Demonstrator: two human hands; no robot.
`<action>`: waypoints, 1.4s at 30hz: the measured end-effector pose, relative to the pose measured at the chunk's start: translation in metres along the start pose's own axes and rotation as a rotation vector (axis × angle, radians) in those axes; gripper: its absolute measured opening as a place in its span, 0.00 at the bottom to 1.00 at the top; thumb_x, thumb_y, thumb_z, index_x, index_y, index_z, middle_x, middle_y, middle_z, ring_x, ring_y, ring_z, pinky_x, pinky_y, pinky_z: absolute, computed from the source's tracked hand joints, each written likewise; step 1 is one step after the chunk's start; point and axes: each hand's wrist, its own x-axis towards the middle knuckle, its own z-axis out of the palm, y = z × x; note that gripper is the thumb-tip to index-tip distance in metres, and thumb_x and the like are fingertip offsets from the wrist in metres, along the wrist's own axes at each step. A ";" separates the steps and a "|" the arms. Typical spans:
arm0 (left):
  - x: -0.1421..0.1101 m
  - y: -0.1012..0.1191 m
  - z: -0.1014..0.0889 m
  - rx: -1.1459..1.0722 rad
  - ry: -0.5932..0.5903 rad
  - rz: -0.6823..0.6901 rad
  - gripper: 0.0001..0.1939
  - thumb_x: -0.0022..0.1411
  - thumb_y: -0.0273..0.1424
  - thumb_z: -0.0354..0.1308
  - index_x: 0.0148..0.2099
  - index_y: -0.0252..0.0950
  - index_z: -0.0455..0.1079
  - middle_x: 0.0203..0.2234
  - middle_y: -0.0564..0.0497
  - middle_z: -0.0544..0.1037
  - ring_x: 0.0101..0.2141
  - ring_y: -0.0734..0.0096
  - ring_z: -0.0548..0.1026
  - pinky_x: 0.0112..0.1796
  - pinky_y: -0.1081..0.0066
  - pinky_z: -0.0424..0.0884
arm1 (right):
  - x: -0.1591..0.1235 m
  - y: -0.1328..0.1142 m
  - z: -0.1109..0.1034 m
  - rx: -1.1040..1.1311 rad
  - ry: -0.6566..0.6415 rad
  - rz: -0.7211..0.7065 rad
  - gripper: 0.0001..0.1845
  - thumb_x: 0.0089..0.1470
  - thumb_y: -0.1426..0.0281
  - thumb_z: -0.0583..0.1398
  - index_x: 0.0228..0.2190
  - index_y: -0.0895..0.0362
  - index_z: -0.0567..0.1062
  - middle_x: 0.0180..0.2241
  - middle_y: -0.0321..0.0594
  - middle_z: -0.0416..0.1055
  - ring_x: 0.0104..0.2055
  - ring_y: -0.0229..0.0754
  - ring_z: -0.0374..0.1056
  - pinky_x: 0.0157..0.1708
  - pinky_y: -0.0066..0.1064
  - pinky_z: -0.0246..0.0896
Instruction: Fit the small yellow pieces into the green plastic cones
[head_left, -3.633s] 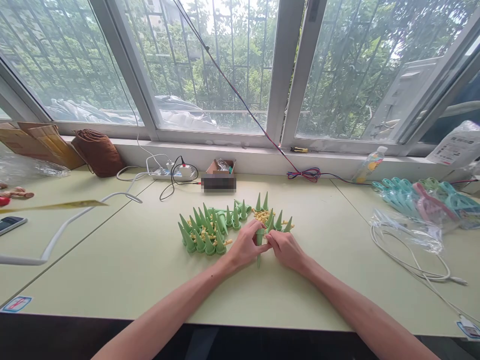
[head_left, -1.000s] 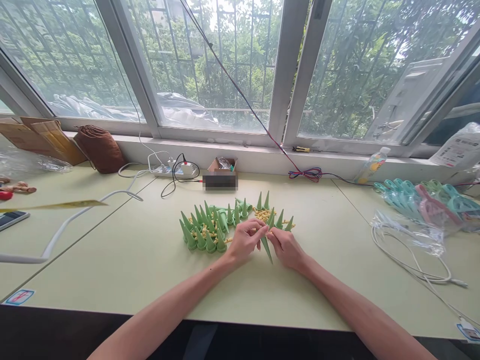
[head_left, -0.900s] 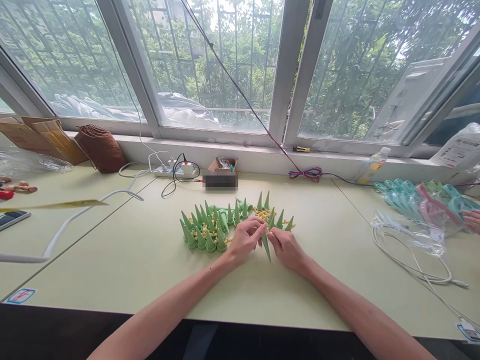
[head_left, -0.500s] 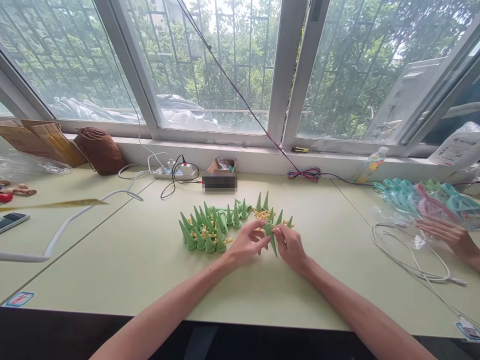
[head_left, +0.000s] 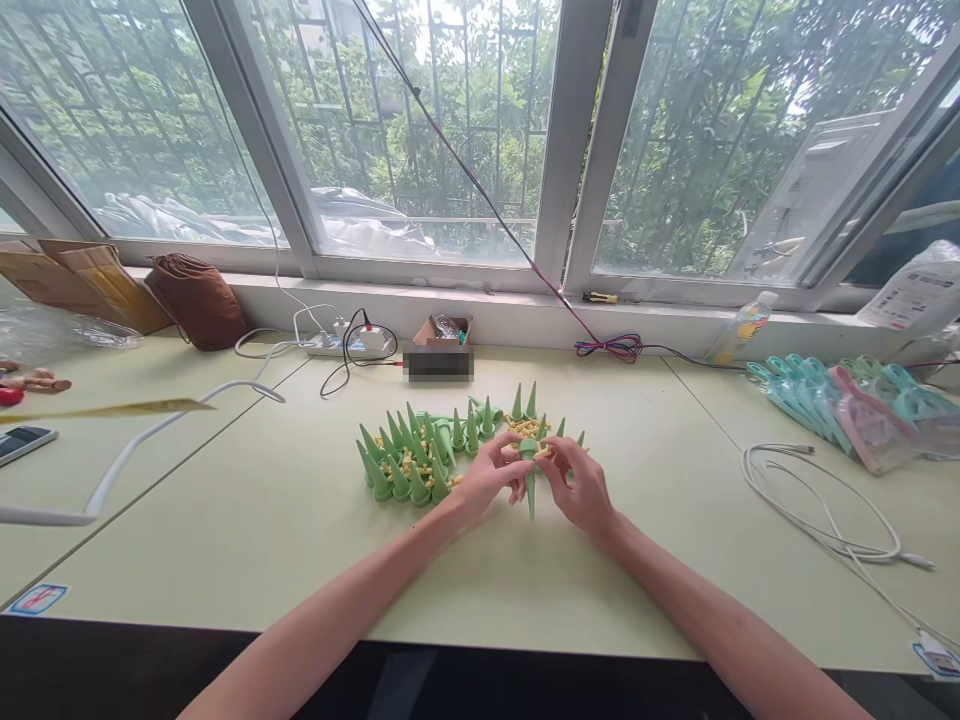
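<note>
Over the table (head_left: 450, 595), we note left grip (head_left: 486, 478) pinching a point-down green spike (head_left: 531, 490), right grip (head_left: 585, 492) a yellow piece (head_left: 543, 453).

Head-worn view, facing forward and down

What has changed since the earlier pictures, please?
The held green spike, tilted a second ago, now points straight down. The plastic wrapping over the white cable is gone; another person's hand came and left. The left hand still holds the spike; the bottle stayed put.
</note>
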 end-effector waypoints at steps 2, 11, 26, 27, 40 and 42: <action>0.001 0.001 -0.001 -0.009 0.005 -0.007 0.22 0.53 0.39 0.68 0.45 0.37 0.63 0.18 0.62 0.66 0.15 0.79 0.67 0.18 0.76 0.65 | 0.001 0.001 -0.001 -0.010 -0.016 -0.050 0.09 0.65 0.68 0.54 0.46 0.53 0.70 0.33 0.41 0.71 0.25 0.37 0.65 0.24 0.29 0.63; 0.001 0.002 -0.002 -0.066 0.069 -0.035 0.23 0.51 0.39 0.69 0.45 0.37 0.64 0.19 0.60 0.67 0.14 0.82 0.63 0.15 0.77 0.62 | 0.004 0.006 0.000 -0.013 -0.037 -0.155 0.11 0.67 0.71 0.51 0.46 0.54 0.72 0.35 0.44 0.72 0.31 0.41 0.70 0.28 0.31 0.66; -0.003 -0.001 0.000 0.071 -0.008 0.064 0.23 0.59 0.42 0.64 0.51 0.38 0.61 0.26 0.58 0.68 0.17 0.81 0.68 0.19 0.75 0.67 | -0.001 0.008 0.001 -0.103 -0.032 -0.116 0.11 0.67 0.69 0.51 0.33 0.55 0.69 0.26 0.39 0.69 0.25 0.38 0.64 0.25 0.27 0.59; -0.003 -0.001 0.000 0.084 -0.020 0.073 0.23 0.59 0.42 0.64 0.51 0.39 0.61 0.27 0.58 0.68 0.17 0.81 0.69 0.19 0.76 0.67 | -0.001 0.006 0.001 -0.096 -0.028 -0.106 0.11 0.67 0.69 0.51 0.32 0.55 0.69 0.26 0.38 0.68 0.25 0.38 0.63 0.25 0.27 0.58; -0.004 -0.011 -0.004 0.276 -0.053 0.175 0.17 0.64 0.39 0.59 0.50 0.38 0.60 0.25 0.57 0.68 0.18 0.80 0.69 0.21 0.77 0.67 | -0.002 -0.006 0.000 0.155 -0.126 0.257 0.17 0.65 0.63 0.52 0.25 0.56 0.66 0.18 0.31 0.57 0.19 0.34 0.51 0.19 0.27 0.47; -0.003 -0.014 -0.006 0.325 -0.052 0.210 0.16 0.64 0.38 0.59 0.50 0.38 0.61 0.23 0.58 0.67 0.18 0.80 0.68 0.21 0.77 0.67 | -0.002 -0.007 -0.001 0.197 -0.146 0.305 0.18 0.64 0.61 0.52 0.25 0.56 0.66 0.17 0.31 0.57 0.19 0.34 0.50 0.19 0.27 0.47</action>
